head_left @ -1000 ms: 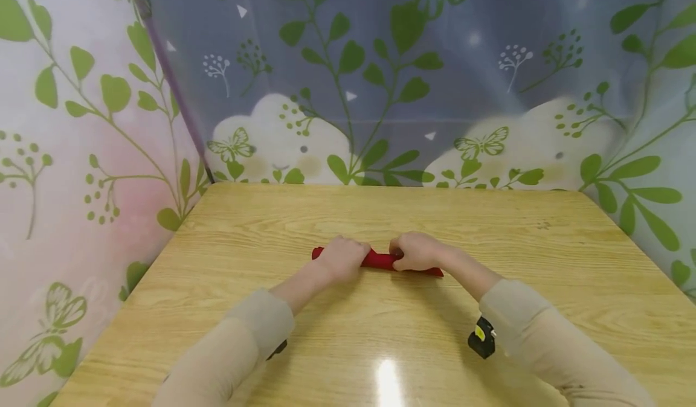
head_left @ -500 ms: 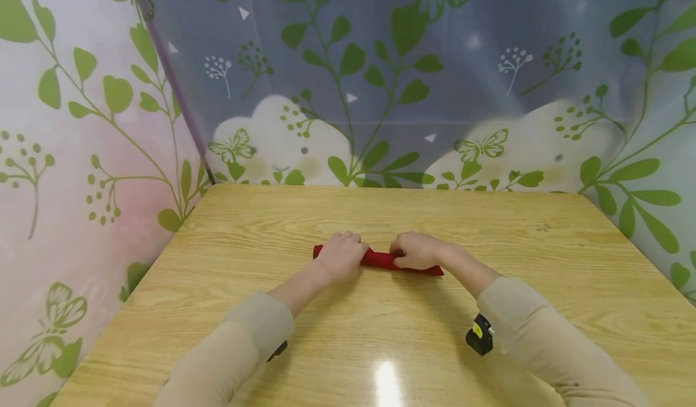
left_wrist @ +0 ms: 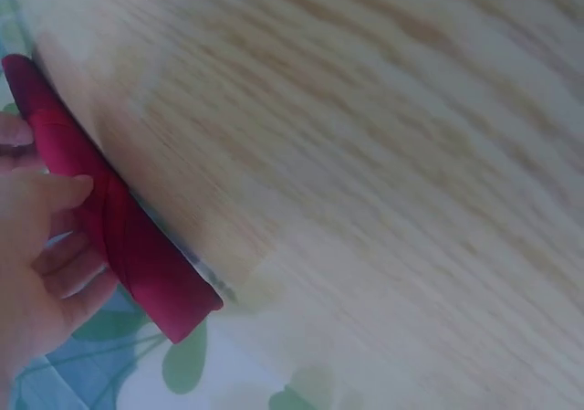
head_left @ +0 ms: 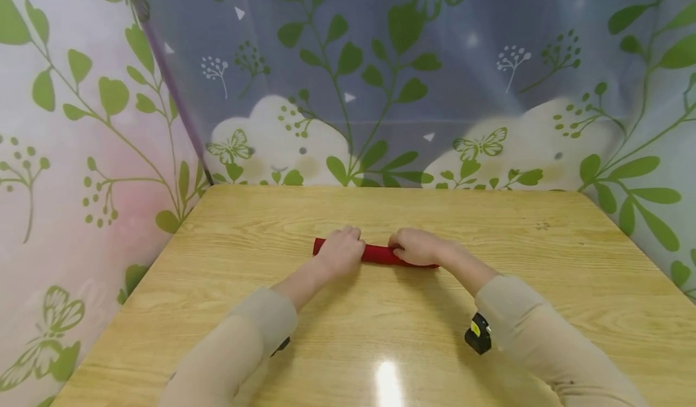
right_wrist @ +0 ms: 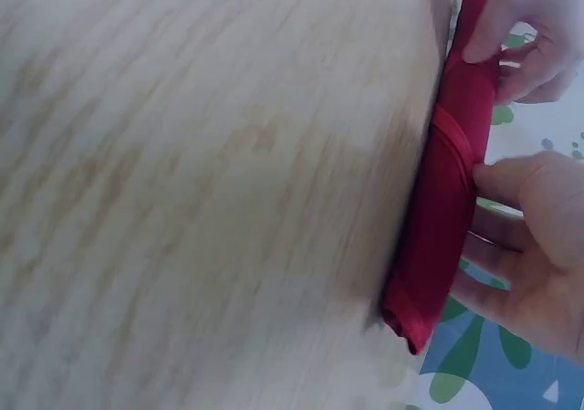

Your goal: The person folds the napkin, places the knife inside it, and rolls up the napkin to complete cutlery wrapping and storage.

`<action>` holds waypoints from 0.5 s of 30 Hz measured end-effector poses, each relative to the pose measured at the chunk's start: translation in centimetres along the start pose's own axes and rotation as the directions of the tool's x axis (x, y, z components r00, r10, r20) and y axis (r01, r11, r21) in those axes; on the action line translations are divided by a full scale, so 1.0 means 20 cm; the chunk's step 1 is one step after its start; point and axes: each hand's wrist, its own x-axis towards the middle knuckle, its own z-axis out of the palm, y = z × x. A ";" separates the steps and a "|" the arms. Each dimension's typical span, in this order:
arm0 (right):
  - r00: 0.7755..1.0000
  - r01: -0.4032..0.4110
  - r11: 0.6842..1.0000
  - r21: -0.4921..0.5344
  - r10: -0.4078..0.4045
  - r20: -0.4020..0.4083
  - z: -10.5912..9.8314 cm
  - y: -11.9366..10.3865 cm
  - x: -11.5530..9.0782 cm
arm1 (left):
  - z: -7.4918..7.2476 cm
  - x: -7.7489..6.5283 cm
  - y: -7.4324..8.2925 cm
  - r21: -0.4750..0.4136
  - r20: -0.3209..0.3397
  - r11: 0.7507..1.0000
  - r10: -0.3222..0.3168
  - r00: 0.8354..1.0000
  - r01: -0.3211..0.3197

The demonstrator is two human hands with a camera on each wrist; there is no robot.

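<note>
A red cloth (head_left: 379,255), rolled into a long tube, lies crosswise near the middle of the table in the head view. My left hand (head_left: 341,252) holds its left part, thumb on the near side and fingers over the far side. Toward the other end, my right hand (head_left: 417,247) grips the roll between thumb and curled fingers. In the left wrist view the rolled cloth (left_wrist: 137,246) shows a slanting fold line along its surface. Seen from the right wrist, the cloth (right_wrist: 443,200) has a slightly loose, uneven layered end.
The wooden table (head_left: 348,322) reaches to a patterned backdrop (head_left: 380,81) of leaves and clouds behind and at both sides. A small black device (head_left: 478,333) hangs under the right sleeve (head_left: 522,310).
The red roll and both hands have shifted slightly away from the body. The left end of the roll has moved up a little in view, and more of it shows beyond the left hand.
</note>
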 end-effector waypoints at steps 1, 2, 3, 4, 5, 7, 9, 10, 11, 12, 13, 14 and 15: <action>1.000 -0.001 1.000 -0.022 0.000 -0.031 0.00 0.00 0.00 | 0.00 0.00 0.00 -0.005 0.007 1.000 -0.004 1.000 0.004; 0.998 -0.001 0.999 -0.044 -0.002 -0.062 0.00 0.00 0.00 | 0.00 0.00 0.00 -0.009 0.015 1.000 -0.006 1.000 0.007; 0.996 -0.006 0.998 -0.062 0.000 -0.091 0.01 0.00 -0.01 | 0.00 0.01 -0.01 -0.014 0.020 1.000 -0.008 1.000 0.009; 0.993 -0.009 0.997 -0.081 -0.001 -0.120 0.01 0.00 -0.01 | 0.00 0.01 -0.01 -0.019 0.023 1.000 -0.010 1.000 0.011; 0.989 -0.007 0.995 -0.095 -0.007 -0.145 0.01 0.00 -0.01 | 0.00 0.02 -0.01 -0.022 0.023 1.000 -0.010 1.000 0.011; 0.985 0.013 0.992 -0.124 -0.034 -0.171 0.02 0.00 -0.02 | 0.00 0.02 -0.02 -0.033 0.022 0.999 -0.011 1.000 0.011; 0.982 0.034 0.988 -0.149 -0.060 -0.179 0.03 0.01 -0.02 | 0.00 0.03 -0.02 -0.047 0.015 0.999 -0.015 1.000 0.015; 0.980 0.048 0.986 -0.162 -0.077 -0.181 0.04 0.02 -0.02 | 0.01 0.03 -0.02 -0.055 0.013 0.998 -0.019 1.000 0.020; 0.980 0.056 0.984 -0.172 -0.087 -0.178 0.04 0.02 -0.02 | 0.01 0.03 -0.02 -0.068 0.007 0.997 -0.023 1.000 0.023; 0.980 0.062 0.982 -0.177 -0.094 -0.175 0.05 0.03 -0.03 | 0.01 0.02 -0.03 -0.084 0.007 0.996 -0.026 1.000 0.026; 0.981 0.066 0.983 -0.172 -0.096 -0.172 0.05 0.03 -0.03 | 0.01 0.02 -0.03 -0.097 0.006 0.995 -0.026 1.000 0.026; 0.982 0.066 0.984 -0.165 -0.094 -0.166 0.05 0.03 -0.03 | 0.02 0.02 -0.03 -0.114 0.010 0.993 -0.026 1.000 0.027; 0.983 0.068 0.986 -0.153 -0.092 -0.158 0.05 0.03 -0.02 | 0.02 0.02 -0.03 -0.129 0.018 0.991 -0.022 1.000 0.024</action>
